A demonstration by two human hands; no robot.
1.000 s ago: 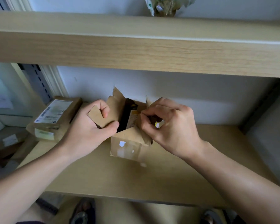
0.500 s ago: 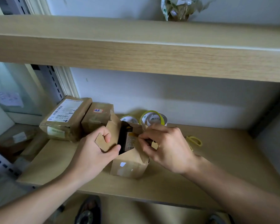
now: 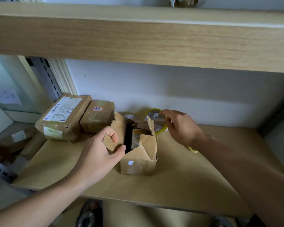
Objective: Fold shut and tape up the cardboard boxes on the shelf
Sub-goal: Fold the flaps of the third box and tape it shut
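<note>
A small open cardboard box (image 3: 138, 161) stands in the middle of the wooden shelf (image 3: 179, 182), with a dark bottle with a yellow label (image 3: 134, 138) inside it. My left hand (image 3: 100, 151) pinches the box's left flap between thumb and fingers. The right flap stands up, loose. My right hand (image 3: 179, 126) reaches behind the box and its fingers curl over the rim of a yellow-edged roll of tape (image 3: 156, 120). A second tape roll (image 3: 129, 116) peeks out behind the box.
Two closed brown parcels lie at the shelf's left: a larger one with a shipping label (image 3: 62, 118) and a smaller one (image 3: 98, 117). A yellow scissor handle (image 3: 193, 149) shows under my right wrist. An upper shelf board (image 3: 138, 35) hangs overhead. The white wall is close behind.
My right hand let go of the box's right flap and moved back and right to the tape roll. The flap sprang upright. My left hand keeps its hold on the left flap.
</note>
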